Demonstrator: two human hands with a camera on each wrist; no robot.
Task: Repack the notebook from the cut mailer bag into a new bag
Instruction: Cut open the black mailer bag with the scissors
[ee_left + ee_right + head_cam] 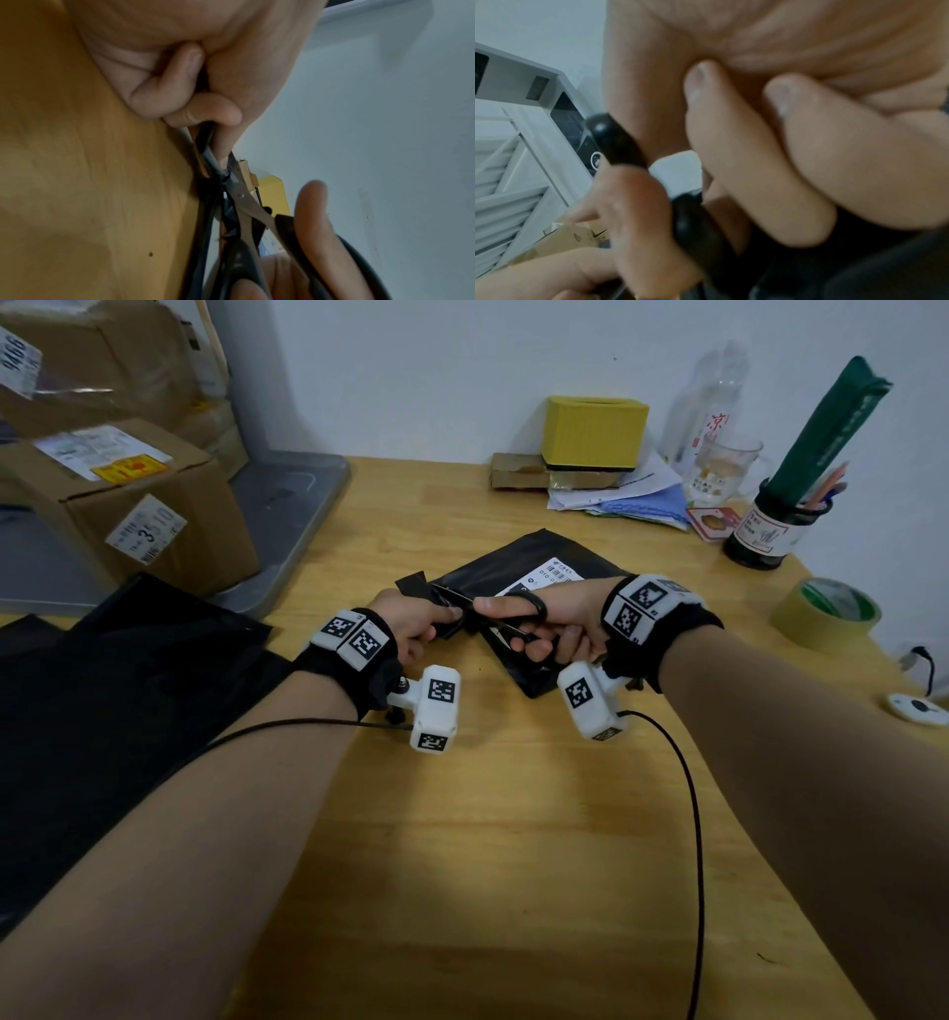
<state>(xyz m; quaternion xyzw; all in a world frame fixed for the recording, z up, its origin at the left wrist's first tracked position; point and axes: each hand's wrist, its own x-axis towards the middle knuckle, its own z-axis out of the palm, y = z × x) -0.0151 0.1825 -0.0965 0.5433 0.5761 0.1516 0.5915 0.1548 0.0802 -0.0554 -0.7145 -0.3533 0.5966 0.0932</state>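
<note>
A black mailer bag (518,559) with a white shipping label lies mid-table. The notebook is hidden inside it. My left hand (436,621) pinches the mailer's left end, its fingers (180,97) curled on the black film (205,142). My right hand (518,626) grips black-handled scissors (534,608), thumb (311,213) through one loop. The steel blades (244,199) bite into the film just beside my left fingertips. In the right wrist view the curled fingers (757,162) and a handle loop (613,140) fill the frame. Flat black bags (128,690) lie at the left.
Cardboard boxes (133,495) sit on a grey tray (292,505) at the back left. Along the wall stand a yellow box (593,433), papers, a glass mug (724,469) and a dark jar of pens (770,531). A tape roll (827,613) lies right. A black cable (688,793) crosses the front.
</note>
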